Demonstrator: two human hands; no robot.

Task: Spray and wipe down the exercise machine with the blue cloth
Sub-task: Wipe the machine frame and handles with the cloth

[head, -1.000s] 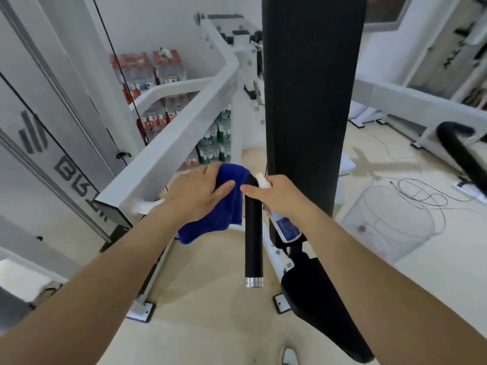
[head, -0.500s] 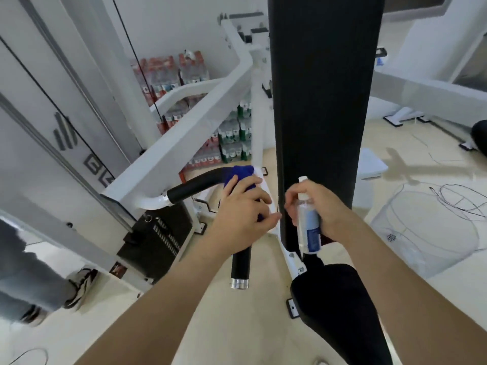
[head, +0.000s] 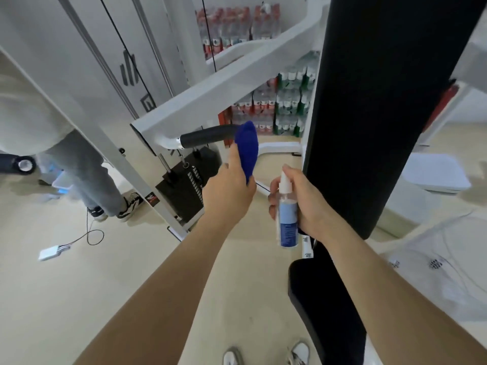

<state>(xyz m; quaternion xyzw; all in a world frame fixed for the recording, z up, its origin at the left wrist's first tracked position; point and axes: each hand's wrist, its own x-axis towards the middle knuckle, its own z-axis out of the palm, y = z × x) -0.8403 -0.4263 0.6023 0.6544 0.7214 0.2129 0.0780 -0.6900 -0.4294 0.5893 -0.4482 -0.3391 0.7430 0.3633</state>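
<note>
Two hands in view. Left hand (head: 228, 191) grip is closed around the blue cloth (head: 247, 151), bunched and held upright, its top against the end of the black handle (head: 207, 137) on the white machine arm (head: 224, 93). Right hand (head: 303, 204) grip is wrapped around one spray bottle (head: 286, 219), upright, white nozzle on top, blue label; liquid level not readable. Bottle sits just left of the tall black pad (head: 382, 101), apart from the cloth. One black seat (head: 326, 306) below the right forearm. Shrink-wrapped water bottle packs (head: 276, 111) stacked by the wall behind the machine, too many to count. Another person's legs (head: 87, 177) stand at left. One white box (head: 50, 252) with a cable on the floor (head: 79, 299). Wearer's two shoes (head: 266, 355) at bottom edge.
</note>
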